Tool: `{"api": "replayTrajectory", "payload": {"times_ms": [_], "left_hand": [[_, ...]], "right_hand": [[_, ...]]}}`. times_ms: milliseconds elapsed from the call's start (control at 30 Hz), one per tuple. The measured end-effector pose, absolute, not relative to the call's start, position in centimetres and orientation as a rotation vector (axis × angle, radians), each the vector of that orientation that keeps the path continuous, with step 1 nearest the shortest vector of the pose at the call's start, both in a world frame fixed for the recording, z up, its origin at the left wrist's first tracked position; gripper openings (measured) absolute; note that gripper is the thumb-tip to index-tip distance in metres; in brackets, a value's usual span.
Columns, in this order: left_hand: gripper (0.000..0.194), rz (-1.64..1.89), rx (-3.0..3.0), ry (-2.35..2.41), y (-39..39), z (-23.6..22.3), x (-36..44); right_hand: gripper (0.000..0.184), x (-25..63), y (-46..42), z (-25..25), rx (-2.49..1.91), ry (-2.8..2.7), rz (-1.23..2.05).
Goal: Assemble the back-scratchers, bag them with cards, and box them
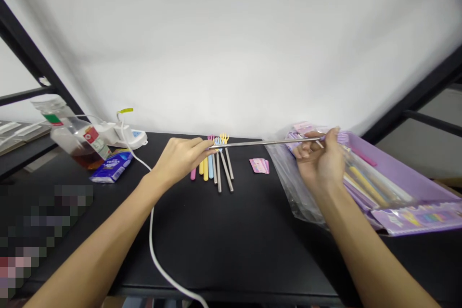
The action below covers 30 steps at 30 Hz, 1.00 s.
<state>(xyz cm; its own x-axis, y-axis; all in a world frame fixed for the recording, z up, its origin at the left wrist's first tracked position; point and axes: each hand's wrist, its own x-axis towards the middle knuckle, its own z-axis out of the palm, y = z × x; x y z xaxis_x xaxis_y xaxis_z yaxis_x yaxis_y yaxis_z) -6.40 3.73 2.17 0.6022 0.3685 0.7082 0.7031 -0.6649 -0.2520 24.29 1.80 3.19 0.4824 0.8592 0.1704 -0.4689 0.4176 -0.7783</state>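
Note:
Both my hands hold a long thin metal rod, a telescopic back scratcher (260, 143), stretched level above the table. My left hand (187, 151) pinches its left end, with fingertips closed. Around the other end, where a bit of purple shows, the fingers of my right hand (321, 154) are closed; that end is partly hidden. Beyond my left fingertips lie several small back scratchers (225, 168) with pink, blue and yellow claw heads and metal or coloured shafts. A small stack of pink cards (259, 165) lies between my hands on the black table.
At right, a purple basket (397, 163) holds packaged colourful sticks, with clear plastic bags (288, 178) beside it. A bottle (77, 134) of brown liquid, a blue packet (112, 166) and a white power strip (135, 138) stand left. A white cable (151, 231) crosses the table.

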Motion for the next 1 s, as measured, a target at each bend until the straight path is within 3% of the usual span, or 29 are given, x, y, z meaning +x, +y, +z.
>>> {"api": "replayTrajectory", "payload": {"times_ms": [167,500,667,833,1000], "left_hand": [[0.036,-0.81,-2.408,-0.843,2.7,1.6,-4.8],[0.035,-0.9,-2.824,-1.082,1.4,2.2,-3.5],[0.042,-0.98,-3.379,-1.429,0.5,3.8,-3.4],[0.047,-0.813,-3.968,-1.743,0.5,3.6,-3.1],[0.047,-0.774,-3.941,-1.742,0.8,3.5,-3.2]], "right_hand": [[0.042,20.8,1.0,1.4,-0.772,-0.86,1.105],[0.04,19.8,0.1,0.6,-0.681,-1.042,1.163],[0.04,18.9,-0.4,0.2,-0.667,-1.124,1.212],[0.039,18.2,-0.7,-0.2,-0.657,-1.174,1.263],[0.04,18.3,-0.5,-0.3,-0.64,-1.171,1.334]]}}
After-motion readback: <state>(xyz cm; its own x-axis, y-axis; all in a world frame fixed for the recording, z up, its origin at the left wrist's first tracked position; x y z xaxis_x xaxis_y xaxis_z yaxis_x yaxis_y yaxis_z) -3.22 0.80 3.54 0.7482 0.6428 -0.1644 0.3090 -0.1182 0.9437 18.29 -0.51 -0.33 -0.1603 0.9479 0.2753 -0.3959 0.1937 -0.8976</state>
